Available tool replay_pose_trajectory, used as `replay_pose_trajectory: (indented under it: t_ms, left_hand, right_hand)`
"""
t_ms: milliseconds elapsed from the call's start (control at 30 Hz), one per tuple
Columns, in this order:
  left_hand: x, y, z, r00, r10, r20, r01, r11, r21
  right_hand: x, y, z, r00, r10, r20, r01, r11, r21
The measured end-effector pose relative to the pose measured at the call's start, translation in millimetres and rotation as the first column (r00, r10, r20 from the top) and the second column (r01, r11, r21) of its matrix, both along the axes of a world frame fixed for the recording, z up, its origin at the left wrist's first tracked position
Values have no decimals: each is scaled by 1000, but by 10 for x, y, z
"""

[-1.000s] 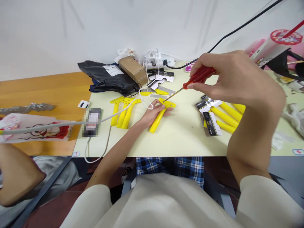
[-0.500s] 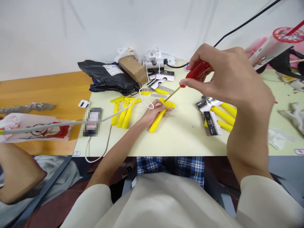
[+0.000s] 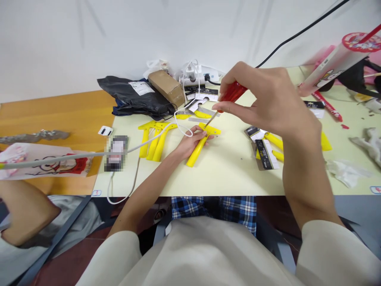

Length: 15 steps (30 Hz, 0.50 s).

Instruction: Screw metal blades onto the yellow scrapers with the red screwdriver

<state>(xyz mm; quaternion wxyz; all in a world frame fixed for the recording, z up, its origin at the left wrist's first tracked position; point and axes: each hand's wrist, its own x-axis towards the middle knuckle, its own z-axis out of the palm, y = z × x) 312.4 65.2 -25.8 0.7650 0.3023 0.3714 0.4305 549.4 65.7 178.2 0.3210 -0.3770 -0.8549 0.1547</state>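
My left hand [image 3: 190,145] is closed around a yellow T-shaped plastic handle [image 3: 195,152], keeping it on the tabletop with its head pointing away from me. In my right hand [image 3: 264,99] is a screwdriver [image 3: 233,93] with a translucent red grip, pinched between thumb and fingers. Its thin shaft slants down to the left, and the tip meets the left end of the yellow head, at or near a small screw. Small screws show toward the head's right side. Left of my left hand lie several similar yellow handles [image 3: 162,141] side by side.
More yellow handles with black-and-white cards [image 3: 266,155] lie under my right forearm. Behind are yellow-edged blades [image 3: 202,114], a cardboard box [image 3: 167,87] and a black plastic bag [image 3: 137,95]. A white cable [image 3: 149,140] crosses above the left side, near a phone [image 3: 116,153]. Another person's arm [image 3: 28,206] is at left.
My right hand and the screwdriver grip have moved left and nearer the yellow handle, and less shaft shows. The tip stays at the same end of the head. My left hand has barely moved.
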Motion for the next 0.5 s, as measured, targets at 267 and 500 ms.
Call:
replay_pose_trajectory:
  t_ms: [267, 500]
  left_hand:
    - [-14, 1, -3, 999, 4, 34, -4, 1000, -6]
    - [-5, 1, 1, 1000, 10, 29, -10, 1000, 6]
  right_hand:
    - [-69, -52, 1, 995, 93, -46, -98, 989, -112]
    - [-82, 1, -87, 999, 52, -5, -52, 999, 5]
